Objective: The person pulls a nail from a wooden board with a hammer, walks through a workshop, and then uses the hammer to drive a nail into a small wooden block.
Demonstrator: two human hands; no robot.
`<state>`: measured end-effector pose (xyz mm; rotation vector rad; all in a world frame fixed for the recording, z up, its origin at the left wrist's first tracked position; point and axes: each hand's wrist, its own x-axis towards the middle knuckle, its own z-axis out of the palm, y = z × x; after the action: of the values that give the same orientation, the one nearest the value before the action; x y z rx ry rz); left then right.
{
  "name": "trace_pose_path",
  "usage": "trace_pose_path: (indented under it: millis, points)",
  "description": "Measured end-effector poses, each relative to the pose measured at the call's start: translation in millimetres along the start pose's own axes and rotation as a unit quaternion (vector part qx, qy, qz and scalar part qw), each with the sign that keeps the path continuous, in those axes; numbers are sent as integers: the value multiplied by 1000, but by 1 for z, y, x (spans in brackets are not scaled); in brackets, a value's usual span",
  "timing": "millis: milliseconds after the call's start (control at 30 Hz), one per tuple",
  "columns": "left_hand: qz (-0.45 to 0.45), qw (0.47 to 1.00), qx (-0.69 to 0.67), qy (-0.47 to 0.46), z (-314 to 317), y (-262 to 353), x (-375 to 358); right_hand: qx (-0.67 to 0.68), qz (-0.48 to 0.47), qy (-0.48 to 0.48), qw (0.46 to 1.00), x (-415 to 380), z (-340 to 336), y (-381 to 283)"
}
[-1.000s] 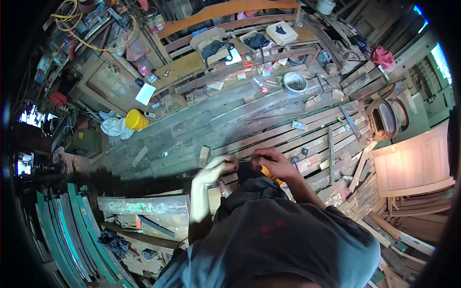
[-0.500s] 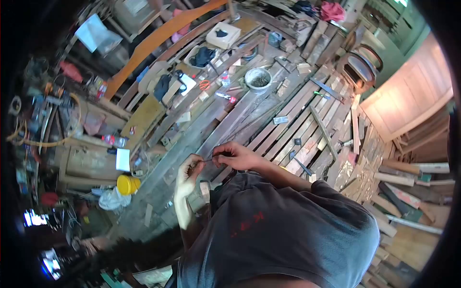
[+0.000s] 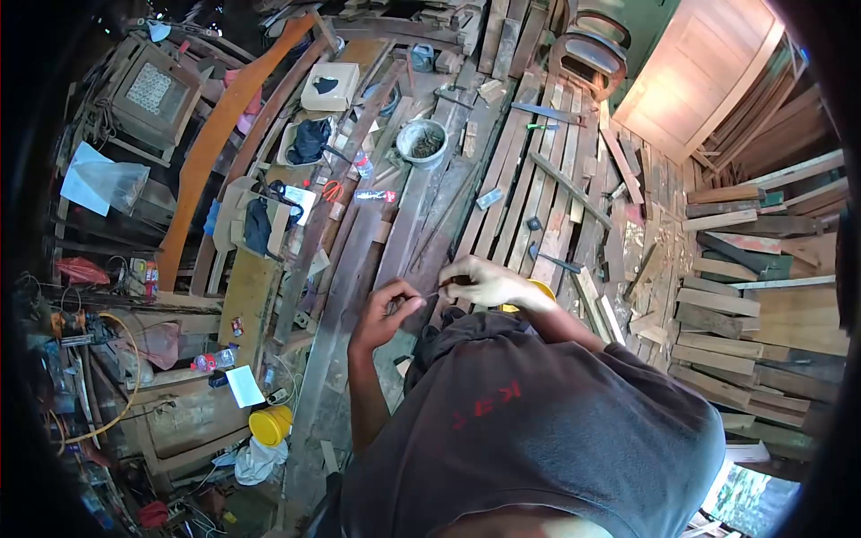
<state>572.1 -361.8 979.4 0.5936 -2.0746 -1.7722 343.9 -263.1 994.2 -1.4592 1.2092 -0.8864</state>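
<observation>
Both hands are close together above the planks, just in front of the dark shirt. My left hand (image 3: pixel 387 314) has its fingers curled, with thumb and fingertips pinched near a thin, short item (image 3: pixel 431 295) that spans the small gap between the hands. My right hand (image 3: pixel 482 282) is bent at the wrist, its fingertips closed on the other end of this item. What the thin thing is cannot be made out. A yellow round object (image 3: pixel 541 289) shows partly behind my right wrist.
A bucket (image 3: pixel 421 143) stands ahead among planks. A saw (image 3: pixel 547 112) and a hammer (image 3: pixel 558 260) lie on the slats to the right. At the left are a yellow tub (image 3: pixel 270 425) and a curved orange board (image 3: pixel 208 143). A wooden door panel (image 3: pixel 695 72) leans at the upper right.
The view has turned, so the surroundings appear shifted left and rotated. Both hands appear further right and have tilted; they stay close together with the thin item between them.
</observation>
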Motion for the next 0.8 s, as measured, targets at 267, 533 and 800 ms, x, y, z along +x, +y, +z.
trace_pose_path:
  millis: [267,533,800]
  points:
    - [38,996,10,-81,-23,-12,19,-7,92,93,991,-11,16,-27]
    - [-26,995,19,-91,-29,-13,24,-10,120,175,977,-25,38,-13]
    - [81,974,121,-176,-15,1,51,-13,112,240,964,-16,53,2]
